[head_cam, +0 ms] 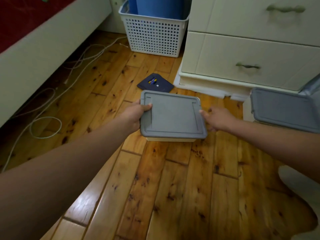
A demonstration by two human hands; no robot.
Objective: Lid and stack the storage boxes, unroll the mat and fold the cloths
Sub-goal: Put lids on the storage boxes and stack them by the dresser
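A cream storage box (171,139) with a grey lid (172,115) on top sits in the middle of the wooden floor. My left hand (134,115) grips the lid's left edge, thumb on top. My right hand (218,118) holds the box's right side, thumb touching the lid's right edge. A second box with a grey lid (284,110) stands at the right, by the drawer unit. A rolled blue mat (155,6) stands upright in a white perforated basket (154,33) at the back.
A cream drawer unit (251,49) fills the right back. A bed frame (43,45) runs along the left, with white cables (45,125) on the floor beside it. A dark flat pack with batteries (155,83) lies just behind the box. Pale fabric (304,187) shows at the lower right.
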